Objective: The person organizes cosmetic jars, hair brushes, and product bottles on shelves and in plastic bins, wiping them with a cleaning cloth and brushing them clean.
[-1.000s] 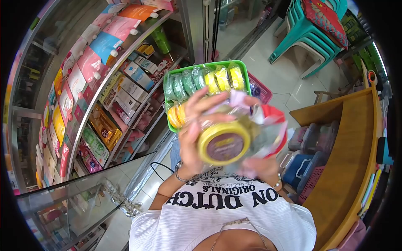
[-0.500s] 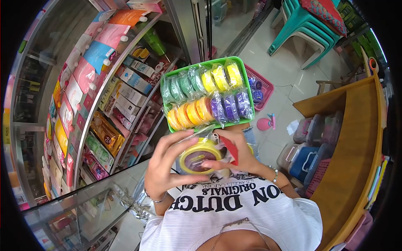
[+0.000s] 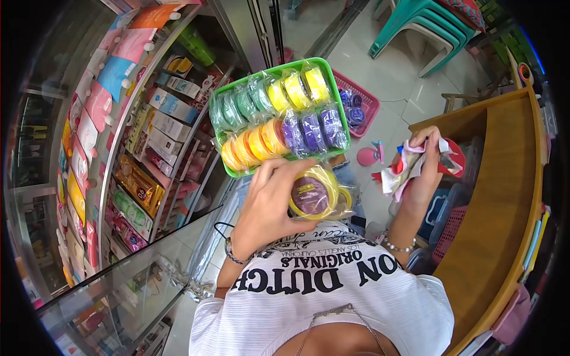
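My left hand grips a yellow roll in clear plastic, with a dark round label in its middle. It looks like tape or ribbon, and another yellow rim shows beside it in the wrap. Out to the right, my right hand is closed around a crumpled pale cloth with red parts. Just beyond my left hand is a green tray with two rows of wrapped rolls: green rolls, yellow rolls, orange rolls and purple rolls.
A pink basket holding purple wrapped items sits behind the tray. Packaged goods fill the shelves at left. To the right stand a wooden desk and plastic boxes. Teal stools are stacked at the back, and a pink object lies on the floor.
My right hand has moved away from the yellow roll to the right, carrying the cloth. My left hand keeps the roll, now a little further right in view. The view has shifted slightly.
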`<state>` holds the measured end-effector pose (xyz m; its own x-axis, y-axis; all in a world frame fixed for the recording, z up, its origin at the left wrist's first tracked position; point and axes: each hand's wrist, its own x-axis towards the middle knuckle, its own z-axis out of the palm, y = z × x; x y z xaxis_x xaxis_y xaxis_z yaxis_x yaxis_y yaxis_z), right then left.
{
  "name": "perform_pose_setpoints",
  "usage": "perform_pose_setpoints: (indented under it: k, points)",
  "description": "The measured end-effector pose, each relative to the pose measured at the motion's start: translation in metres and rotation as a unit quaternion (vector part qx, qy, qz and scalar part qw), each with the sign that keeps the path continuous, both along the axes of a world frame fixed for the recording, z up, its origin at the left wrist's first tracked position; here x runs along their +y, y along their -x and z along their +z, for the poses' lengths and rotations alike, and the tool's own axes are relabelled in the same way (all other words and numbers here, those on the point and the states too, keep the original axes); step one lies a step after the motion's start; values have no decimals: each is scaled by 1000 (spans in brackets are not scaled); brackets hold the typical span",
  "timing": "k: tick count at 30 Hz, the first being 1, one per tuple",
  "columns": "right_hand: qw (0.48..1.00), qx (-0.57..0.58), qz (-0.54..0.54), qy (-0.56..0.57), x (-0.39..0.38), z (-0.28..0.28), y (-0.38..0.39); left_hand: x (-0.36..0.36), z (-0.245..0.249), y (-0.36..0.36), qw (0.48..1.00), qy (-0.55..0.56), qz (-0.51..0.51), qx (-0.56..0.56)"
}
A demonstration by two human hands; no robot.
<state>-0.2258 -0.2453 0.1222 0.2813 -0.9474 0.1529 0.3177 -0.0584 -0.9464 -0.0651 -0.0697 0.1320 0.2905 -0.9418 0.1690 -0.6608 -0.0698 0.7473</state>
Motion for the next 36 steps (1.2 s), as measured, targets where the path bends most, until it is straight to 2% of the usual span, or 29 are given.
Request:
perform_pose_setpoints:
  k: [3, 4, 7, 12, 15, 16, 19, 21, 23, 24, 27, 36]
  points:
    - [996, 74, -4, 41, -12, -8, 13, -9, -7, 4, 996, -11, -88, -32]
    - [996, 74, -2, 41, -11, -8, 14, -11, -10, 8, 996, -11, -86, -33]
    - [987, 144, 40, -55, -1, -9, 21, -19, -23, 20, 984, 0, -166, -67]
    - [957, 252, 135, -56, -1, -25, 34, -21, -33, 27, 982, -9, -176, -71]
    - [920, 320, 223, -33, -6, -29, 39, -23, -26, 24, 982, 46, -169, -70]
    - [921, 319, 222, -32, -7, -30, 38, -23, -23, 20, 982, 47, -169, -71]
    - [922, 311, 231, -2, -8, -30, 36, -26, 6, -4, 990, 120, -77, 12]
    - [905, 335, 262, 15, -6, -30, 35, -39, 18, -25, 983, 141, 6, -114]
    - [865, 382, 320, 52, -5, -30, 34, -59, 21, -41, 971, 174, 80, -145]
    - [865, 381, 321, 55, -2, -28, 32, -69, 20, -52, 970, 176, 83, -147]
    - [817, 385, 392, 174, 6, -22, 24, -93, 10, -77, 971, 152, 83, -167]
    - [773, 446, 416, 177, 6, -34, 31, -116, -15, -89, 976, 120, 42, -177]
